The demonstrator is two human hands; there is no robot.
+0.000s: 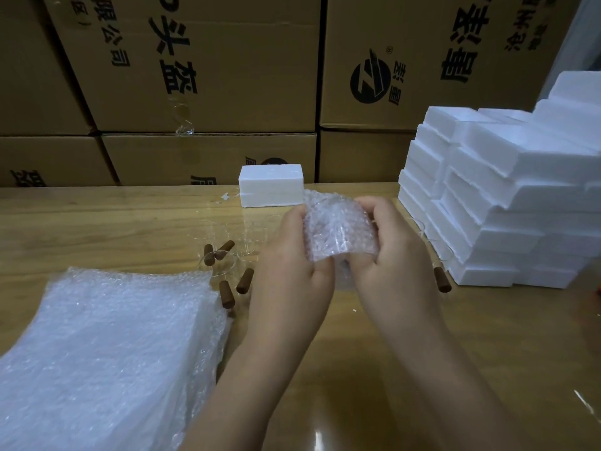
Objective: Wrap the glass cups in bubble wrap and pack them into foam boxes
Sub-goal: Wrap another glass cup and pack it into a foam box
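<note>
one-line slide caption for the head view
Left hand and right hand hold a bubble-wrap bundle above the table; sheet stack left, foam boxes right.

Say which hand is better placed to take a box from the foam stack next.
Probably right. The right hand lies nearest the foam stack; the left hand would have to cross over the bundle both hands hold.

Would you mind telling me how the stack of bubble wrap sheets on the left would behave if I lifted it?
Probably floppy: the stack of bubble wrap sheets is thin, soft film with uneven edges. Likely light, being mostly air bubbles. Its loose layers, staggered along the right edge, may slide apart.
</note>
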